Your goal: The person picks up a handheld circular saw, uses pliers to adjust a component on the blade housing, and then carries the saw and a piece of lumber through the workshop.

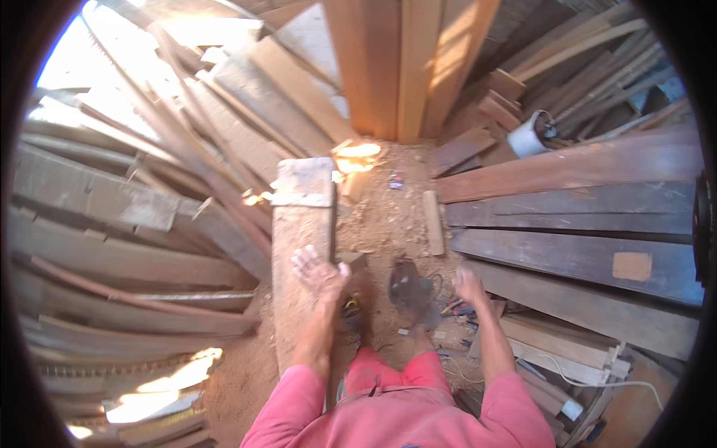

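My left hand [321,275] lies with its fingers spread on a long, sawdust-covered timber bench [299,231]. No object shows under its palm. My right hand [469,286] is raised on the right, its fingers curled closed. Whatever it may hold is too small or blurred to make out. Below and left of it, hand tools with coloured handles [457,306] lie on the ground. A dark, blurred shape [405,282] shows in front of my right leg; I cannot tell whether it is a shoe or a tool.
Tall reddish boards [373,67] stand ahead. Long planks [567,216] crowd the right side, and stacked timber [127,257] fills the left. Wood shavings [385,209] cover the ground, with a small offcut [433,222] on them. A white container [527,136] sits at the far right; a pale cord [597,384] runs nearby.
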{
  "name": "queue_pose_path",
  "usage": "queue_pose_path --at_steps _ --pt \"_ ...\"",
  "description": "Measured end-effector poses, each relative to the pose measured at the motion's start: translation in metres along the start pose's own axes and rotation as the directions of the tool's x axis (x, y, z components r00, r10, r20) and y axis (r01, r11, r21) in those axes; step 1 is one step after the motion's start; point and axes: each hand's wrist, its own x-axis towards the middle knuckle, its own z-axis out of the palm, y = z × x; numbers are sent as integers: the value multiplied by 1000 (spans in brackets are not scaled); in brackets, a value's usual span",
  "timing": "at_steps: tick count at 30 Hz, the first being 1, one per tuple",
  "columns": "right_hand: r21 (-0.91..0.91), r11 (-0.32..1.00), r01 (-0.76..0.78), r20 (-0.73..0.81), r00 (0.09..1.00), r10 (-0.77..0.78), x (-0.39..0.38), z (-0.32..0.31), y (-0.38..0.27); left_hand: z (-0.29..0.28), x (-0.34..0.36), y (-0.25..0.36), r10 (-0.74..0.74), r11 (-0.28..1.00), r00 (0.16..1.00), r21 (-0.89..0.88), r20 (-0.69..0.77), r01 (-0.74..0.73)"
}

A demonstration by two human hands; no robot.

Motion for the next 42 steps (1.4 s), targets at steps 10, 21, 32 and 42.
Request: queue_pose_path --at_steps 10,21,32,42 --pt "161 982 -98 335 941 39 -216 160 -79 -19 12 -37 224 966 942 -186 250 -180" --pt "31 980 197 -132 973 -192 -36 34 -336 -39 55 -239 182 865 973 -493 142 -90" --pt "-516 854 60 142 990 17 36 89 -484 -65 269 -317 235 931 952 -234 -198 -279" --pt "-528 849 24 117 992 44 49 100 -491 -28 380 -331 258 962 962 -113 85 -248"
